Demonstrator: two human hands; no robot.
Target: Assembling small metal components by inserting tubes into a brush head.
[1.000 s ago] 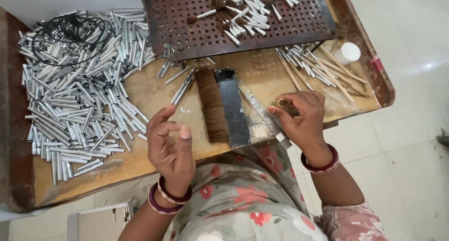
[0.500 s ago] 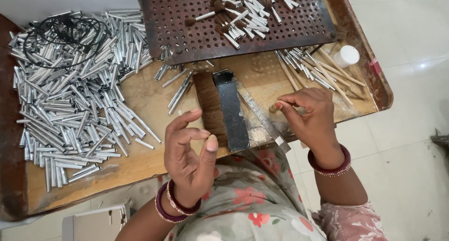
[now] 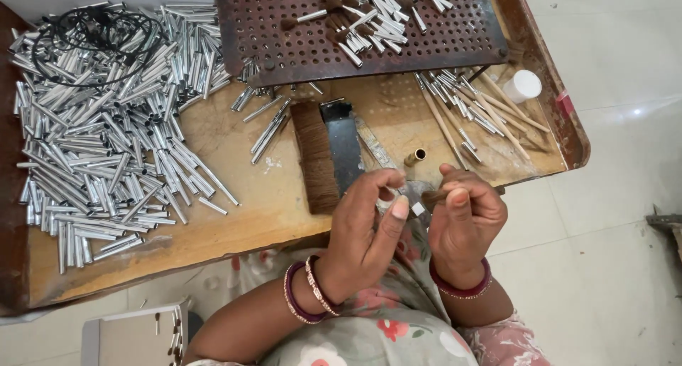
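Observation:
My two hands meet just over the near edge of the wooden table [image 3: 284, 203]. My left hand [image 3: 369, 227] pinches what looks like a short silver tube [image 3: 388, 193] between thumb and fingers. My right hand [image 3: 465, 220] is closed on a small tuft of brown bristles [image 3: 430, 196], whose end points at the tube. Just beyond the hands lie a strip of brown bristles [image 3: 316, 156], a dark metal block [image 3: 344, 153] and a small brass ferrule [image 3: 415, 155].
A large heap of silver tubes [image 3: 106, 124] with a black wire coil [image 3: 92, 32] covers the table's left. A rusty perforated tray [image 3: 277, 32] with several finished brush heads sits at the back. Sticks and tubes [image 3: 469, 110] and a white cap [image 3: 522, 85] lie at right.
My left hand has moved right and closed in on my right hand. My right hand has drawn back from the table toward my body with the tuft.

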